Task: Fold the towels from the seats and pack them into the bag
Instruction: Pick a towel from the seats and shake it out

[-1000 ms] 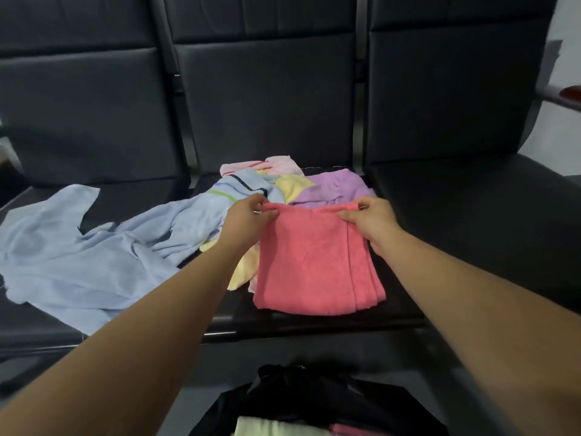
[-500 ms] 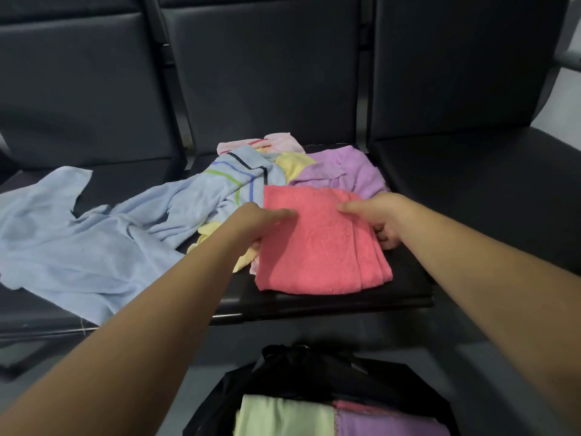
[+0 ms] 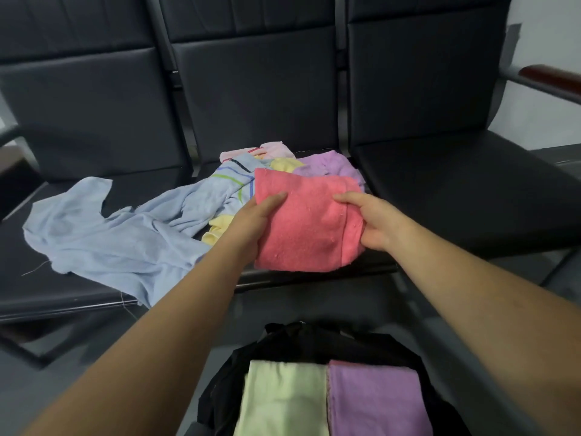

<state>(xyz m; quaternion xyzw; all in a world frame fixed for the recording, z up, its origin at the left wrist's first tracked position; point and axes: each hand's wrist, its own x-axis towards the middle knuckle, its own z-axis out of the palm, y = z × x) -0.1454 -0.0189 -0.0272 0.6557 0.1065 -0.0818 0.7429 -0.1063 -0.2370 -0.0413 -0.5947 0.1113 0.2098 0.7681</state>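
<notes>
The coral-pink folded terry towel [image 3: 309, 225] is held over the front of the middle black padded seat [image 3: 317, 278]. It is gripped at its left side by the left hand [image 3: 251, 221] and at its right side by the right hand [image 3: 374, 225]. On each, the thumb is laid on top and the fingers are tucked beneath, so the cloth is pinched between them. Whether it is fully clear of the seat cannot be told.

Folding of this piece is judged finished, and the packing step is in hand. Next, the bundle is to be carried down and toward the body, kept flat so the layers are not shed, and lowered into the open black fabric bag [image 3: 283, 344]. That bag is already filled side by side with a pale green folded towel [image 3: 283, 401] and a purple folded towel [image 3: 374, 401], so stacking on top is likely required.

Nothing is seen blocking the path. An unfolded heap is left behind: a large light blue cloth [image 3: 110, 234], a striped blue towel [image 3: 232, 184], a yellow towel [image 3: 220, 229], a lilac towel [image 3: 327, 166] and a pale pink towel [image 3: 251, 152].
</notes>
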